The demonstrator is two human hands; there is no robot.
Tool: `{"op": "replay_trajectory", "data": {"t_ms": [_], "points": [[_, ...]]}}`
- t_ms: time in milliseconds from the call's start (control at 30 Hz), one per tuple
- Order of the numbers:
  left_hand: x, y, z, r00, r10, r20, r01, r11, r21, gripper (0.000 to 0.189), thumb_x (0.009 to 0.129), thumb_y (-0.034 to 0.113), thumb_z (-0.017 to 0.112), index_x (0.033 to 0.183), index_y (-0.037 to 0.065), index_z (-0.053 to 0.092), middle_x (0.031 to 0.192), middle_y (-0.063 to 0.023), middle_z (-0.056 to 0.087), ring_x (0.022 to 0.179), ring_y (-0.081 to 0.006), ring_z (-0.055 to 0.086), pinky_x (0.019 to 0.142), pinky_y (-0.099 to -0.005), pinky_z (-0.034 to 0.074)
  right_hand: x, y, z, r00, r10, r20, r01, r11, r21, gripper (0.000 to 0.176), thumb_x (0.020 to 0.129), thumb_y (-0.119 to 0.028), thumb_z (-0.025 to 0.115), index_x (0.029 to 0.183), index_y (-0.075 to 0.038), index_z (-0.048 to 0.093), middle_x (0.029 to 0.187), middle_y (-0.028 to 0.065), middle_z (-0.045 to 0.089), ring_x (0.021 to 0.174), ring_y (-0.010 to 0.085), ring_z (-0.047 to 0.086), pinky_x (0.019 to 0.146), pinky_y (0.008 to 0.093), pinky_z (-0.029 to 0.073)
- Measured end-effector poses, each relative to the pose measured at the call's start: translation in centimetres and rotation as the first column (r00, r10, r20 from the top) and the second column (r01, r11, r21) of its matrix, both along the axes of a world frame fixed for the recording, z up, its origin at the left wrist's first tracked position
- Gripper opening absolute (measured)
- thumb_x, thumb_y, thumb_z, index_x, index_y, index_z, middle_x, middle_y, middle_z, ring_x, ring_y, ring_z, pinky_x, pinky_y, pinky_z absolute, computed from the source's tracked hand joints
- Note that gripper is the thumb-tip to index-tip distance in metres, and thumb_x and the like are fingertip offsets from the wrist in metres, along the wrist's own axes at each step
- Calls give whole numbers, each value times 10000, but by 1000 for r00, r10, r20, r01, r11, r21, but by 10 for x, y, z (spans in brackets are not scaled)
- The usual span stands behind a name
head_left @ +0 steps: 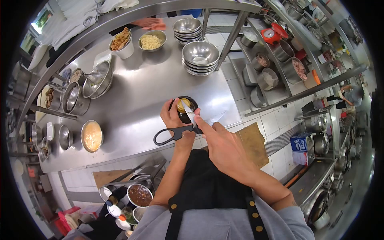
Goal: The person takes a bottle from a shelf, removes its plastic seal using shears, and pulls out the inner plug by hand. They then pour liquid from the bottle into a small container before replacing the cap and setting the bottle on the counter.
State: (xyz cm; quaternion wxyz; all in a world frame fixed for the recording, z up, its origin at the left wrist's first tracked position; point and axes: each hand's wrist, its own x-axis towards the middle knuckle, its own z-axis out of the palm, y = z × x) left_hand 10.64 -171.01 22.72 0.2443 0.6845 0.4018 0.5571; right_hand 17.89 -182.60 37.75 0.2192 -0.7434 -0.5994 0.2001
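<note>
My left hand (171, 116) is wrapped round a dark, round bottle (185, 119), seen from above with its yellow cap (183, 105) facing up. In my right hand (224, 144) is a pair of scissors (176, 133) with black handles. Their blade tip rests at the edge of the yellow cap, and one handle loop sticks out to the left over my left wrist. The bottle is close to the near edge of the steel table (140, 96). My left fingers hide part of its side.
Stacked steel bowls (201, 54) stand at the back right. Behind are a bowl of noodles (152, 41), a tub of fried food (121, 42) and another person's hand (150, 23). A bowl of orange liquid (91, 137) sits at left. Shelves with pots (268, 79) line the right.
</note>
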Motion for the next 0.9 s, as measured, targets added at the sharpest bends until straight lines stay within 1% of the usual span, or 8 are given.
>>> {"op": "replay_trajectory", "data": {"t_ms": [100, 300, 400, 500, 633, 700, 867, 900], "points": [[3, -9, 1, 997, 1, 73, -1, 1000, 8, 713, 684, 170, 921, 1291, 27, 575, 1292, -211, 508, 1205, -397, 497, 993, -469, 452, 6, 8, -8, 999, -41, -23, 41, 999, 24, 624, 870, 31, 535, 1483, -52, 452, 938, 261, 603, 757, 470, 642, 669, 543, 521], [-1, -20, 9, 994, -26, -102, 23, 999, -31, 710, 670, 168, 911, 1275, 21, 570, 1328, -191, 507, 1243, -383, 492, 1047, -467, 427, 54, 21, -34, 979, -203, -3, 193, 929, 317, 455, 977, -38, 503, 1432, -30, 493, 990, 255, 658, 876, 432, 665, 768, 506, 517], [-4, -17, 10, 993, -51, -107, 47, 998, -33, 701, 680, 196, 906, 1278, 39, 575, 1346, -187, 500, 1244, -381, 501, 1051, -469, 434, 62, 5, -22, 861, -406, -306, 423, 906, -9, 431, 996, -76, 522, 1426, -72, 510, 1069, 243, 700, 898, 403, 680, 805, 449, 524], [-14, -6, 10, 983, -147, -114, 142, 989, -46, 697, 690, 224, 903, 1282, 42, 583, 1349, -181, 499, 1246, -376, 509, 1052, -465, 445, 88, 4, -75, 791, -514, -332, 467, 858, -216, 406, 988, -87, 532, 1394, -67, 525, 1075, 230, 708, 938, 426, 677, 834, 480, 521], [-35, 19, 14, 920, -378, -105, 371, 925, -86, 711, 699, 250, 899, 1313, 49, 603, 1363, -162, 495, 1256, -360, 519, 1046, -456, 462, 119, 20, -198, 875, -454, -167, 436, 890, -136, 392, 972, -86, 552, 1362, -63, 527, 1058, 230, 704, 977, 443, 669, 856, 509, 519], [-47, 26, 25, 901, -396, -176, 378, 917, -128, 725, 700, 266, 899, 1331, 52, 613, 1358, -158, 515, 1266, -344, 526, 1048, -441, 461, 126, 34, -249, 910, -401, -105, 407, 912, 45, 394, 954, -79, 576, 1343, -57, 518, 1068, 245, 692, 995, 455, 659, 860, 528, 520], [-55, 25, 41, 868, -459, -191, 419, 882, -214, 750, 765, 200, 807, 1430, 29, 506, 1442, -166, 530, 1340, -309, 510, 1130, -412, 397, 122, 55, -286, 946, -256, -197, 283, 952, 119, 436, 945, -77, 600, 1372, -66, 511, 1126, 241, 662, 1078, 437, 620, 874, 509, 522], [-55, 24, 39, 869, -450, -205, 409, 887, -213, 750, 765, 200, 807, 1430, 29, 506, 1442, -166, 530, 1340, -309, 510, 1130, -412, 397, 115, 53, -267, 971, -239, -4, 239, 971, 3, 430, 939, -73, 606, 1362, -67, 531, 1117, 224, 660, 1075, 423, 617, 875, 496, 524]]}}
